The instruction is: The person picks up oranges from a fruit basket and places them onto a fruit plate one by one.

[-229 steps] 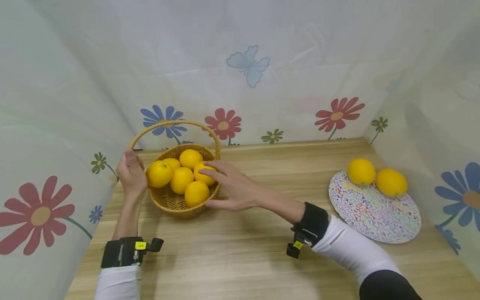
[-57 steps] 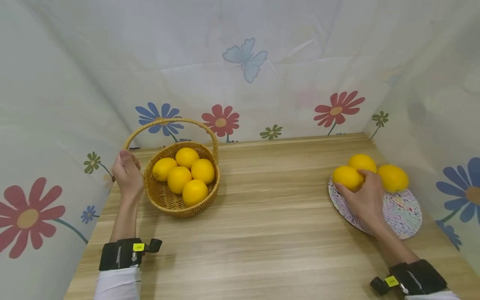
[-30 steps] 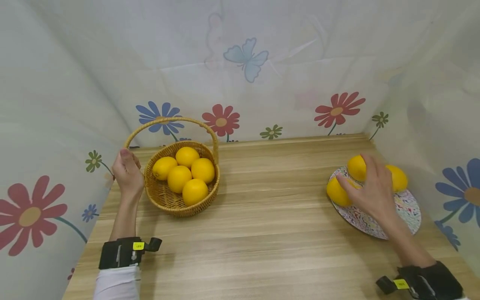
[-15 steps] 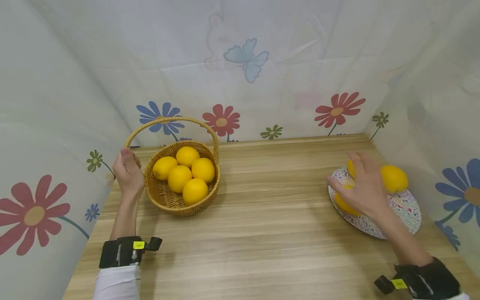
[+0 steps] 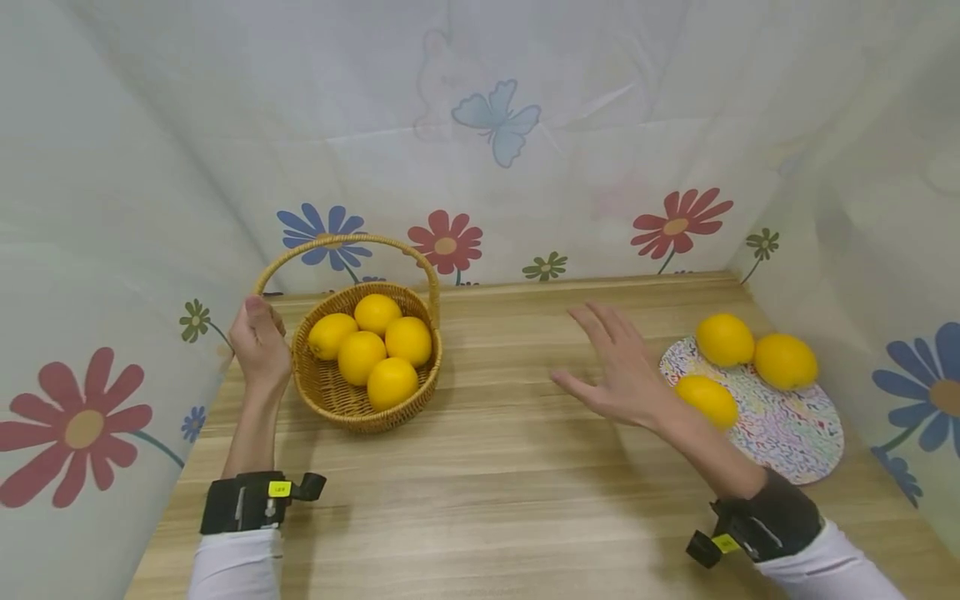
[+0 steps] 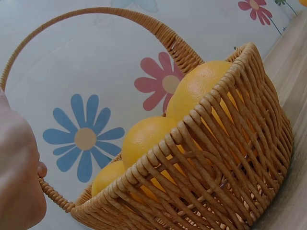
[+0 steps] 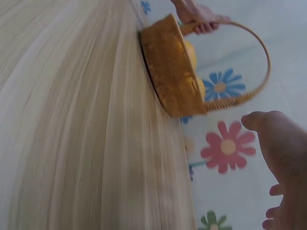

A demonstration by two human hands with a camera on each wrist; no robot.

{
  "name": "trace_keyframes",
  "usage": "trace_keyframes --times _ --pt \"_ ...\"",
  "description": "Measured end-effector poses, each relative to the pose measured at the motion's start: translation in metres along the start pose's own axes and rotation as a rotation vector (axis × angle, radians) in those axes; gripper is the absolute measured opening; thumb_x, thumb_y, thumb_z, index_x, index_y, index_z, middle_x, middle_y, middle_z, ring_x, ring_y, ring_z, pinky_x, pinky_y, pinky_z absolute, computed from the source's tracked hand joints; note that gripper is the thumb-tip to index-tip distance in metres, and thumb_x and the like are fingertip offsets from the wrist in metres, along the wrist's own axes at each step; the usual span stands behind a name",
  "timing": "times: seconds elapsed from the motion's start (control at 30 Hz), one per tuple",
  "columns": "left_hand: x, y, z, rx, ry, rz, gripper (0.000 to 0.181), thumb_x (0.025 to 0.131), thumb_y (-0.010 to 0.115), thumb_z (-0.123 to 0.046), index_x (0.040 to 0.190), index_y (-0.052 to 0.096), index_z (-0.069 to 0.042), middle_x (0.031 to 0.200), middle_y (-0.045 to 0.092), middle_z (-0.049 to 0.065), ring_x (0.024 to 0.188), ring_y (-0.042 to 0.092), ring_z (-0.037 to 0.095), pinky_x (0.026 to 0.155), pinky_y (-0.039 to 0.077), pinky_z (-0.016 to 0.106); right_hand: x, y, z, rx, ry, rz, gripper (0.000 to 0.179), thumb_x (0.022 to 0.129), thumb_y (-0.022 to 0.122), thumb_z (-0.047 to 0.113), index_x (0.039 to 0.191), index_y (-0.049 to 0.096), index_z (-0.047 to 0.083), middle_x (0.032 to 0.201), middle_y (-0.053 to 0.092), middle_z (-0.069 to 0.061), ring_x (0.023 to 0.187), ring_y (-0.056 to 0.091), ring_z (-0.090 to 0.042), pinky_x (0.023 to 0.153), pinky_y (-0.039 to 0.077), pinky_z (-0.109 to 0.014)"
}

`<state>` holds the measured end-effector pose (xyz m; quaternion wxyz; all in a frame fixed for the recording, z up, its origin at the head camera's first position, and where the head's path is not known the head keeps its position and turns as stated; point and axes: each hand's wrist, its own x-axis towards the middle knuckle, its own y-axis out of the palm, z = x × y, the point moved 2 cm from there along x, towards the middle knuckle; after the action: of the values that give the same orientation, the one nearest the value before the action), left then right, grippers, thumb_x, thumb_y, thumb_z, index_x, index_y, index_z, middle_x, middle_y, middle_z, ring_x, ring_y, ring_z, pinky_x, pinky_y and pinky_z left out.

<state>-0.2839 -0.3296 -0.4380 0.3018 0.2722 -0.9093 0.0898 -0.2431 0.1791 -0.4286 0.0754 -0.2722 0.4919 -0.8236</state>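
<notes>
My left hand (image 5: 260,343) grips the left side of the wicker basket's (image 5: 365,423) arched handle, its fingers curled round it. Several plump yellow lemons (image 5: 362,358) lie in the basket, heaped above its rim in the left wrist view. My right hand (image 5: 622,371) hovers over the table between basket and plate, fingers spread and holding nothing. Three more lemons (image 5: 724,339) rest on the round patterned plate (image 5: 787,433) at the right; the nearest one (image 5: 705,400) is partly covered by my right wrist. In the right wrist view, my thumb (image 7: 256,120) points towards the basket.
The wood-grain table (image 5: 480,517) runs back to a curtain (image 5: 360,108) printed with flowers and a butterfly. Similar curtain walls stand close at the left and right, with the plate near the right one.
My right hand brought a lemon from basket to plate, let go of it there, and has swung back left. That lemon shifted slightly towards the plate's front. My left hand kept its grip.
</notes>
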Motion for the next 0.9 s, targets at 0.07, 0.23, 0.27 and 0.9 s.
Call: trace_keyframes --times 0.07,0.23,0.27,0.9 --pt "0.000 0.000 0.001 0.005 0.002 0.002 0.053 0.112 0.046 -0.077 0.079 0.045 -0.035 0.063 0.039 -0.015 0.056 0.029 0.006 0.057 0.027 0.022 0.008 0.009 0.016 0.018 -0.050 0.041 0.092 0.098 0.085 0.045 0.172 0.040 0.013 0.180 0.036 -0.025 0.166 0.035 -0.054 0.135 0.025 -0.077" --pt "-0.001 -0.001 0.001 0.001 0.007 0.008 0.053 0.112 0.046 -0.077 0.080 0.045 -0.034 0.063 0.038 -0.014 0.056 0.029 0.006 0.058 0.027 0.023 0.026 0.031 0.056 0.076 -0.206 0.114 0.091 0.098 0.086 0.047 0.171 0.043 0.016 0.180 0.038 -0.020 0.167 0.037 -0.049 0.135 0.030 -0.074" --pt "-0.001 -0.001 0.001 0.003 0.007 0.008 0.053 0.112 0.046 -0.077 0.080 0.045 -0.034 0.063 0.038 -0.014 0.056 0.029 0.006 0.057 0.027 0.023 0.030 0.036 0.063 0.085 -0.235 0.126 0.090 0.098 0.086 0.047 0.171 0.043 0.016 0.180 0.039 -0.019 0.167 0.038 -0.049 0.135 0.031 -0.074" --pt "0.000 -0.001 -0.001 0.037 0.001 -0.002 0.056 0.108 0.044 -0.081 0.080 0.046 -0.032 0.063 0.040 -0.015 0.056 0.032 0.006 0.057 0.027 0.021 0.120 0.091 0.168 0.074 -0.442 0.395 0.085 0.107 0.074 0.054 0.175 0.037 0.017 0.183 0.035 -0.018 0.170 0.034 -0.041 0.139 0.031 -0.064"
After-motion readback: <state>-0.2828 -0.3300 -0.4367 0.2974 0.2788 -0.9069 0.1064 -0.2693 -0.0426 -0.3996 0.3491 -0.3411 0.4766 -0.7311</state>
